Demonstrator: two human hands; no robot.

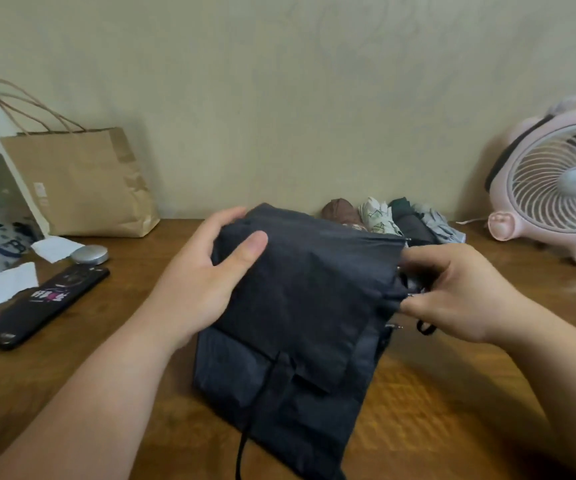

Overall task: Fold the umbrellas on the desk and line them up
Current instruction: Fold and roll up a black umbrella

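A: Dark umbrella (300,306)?
B: Centre of frame, over the worktop (452,393). Canopy slack, cord hanging toward the bottom edge.
A: Grips?
B: Left hand (203,282) clamped on the upper-left corner, thumb laid across the cloth. Right hand (459,292) pinching the right edge at the rib tips.
A: Behind it?
B: Folded umbrellas (378,216) side by side against the wall, just right of centre.
A: Further out?
B: Pink fan (556,188) far right. Paper bag (82,181) upper left, phone (40,303) below it.

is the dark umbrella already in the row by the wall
No, the dark umbrella is in front of the folded row, gripped by the left hand and pinched at its edge by the right hand.
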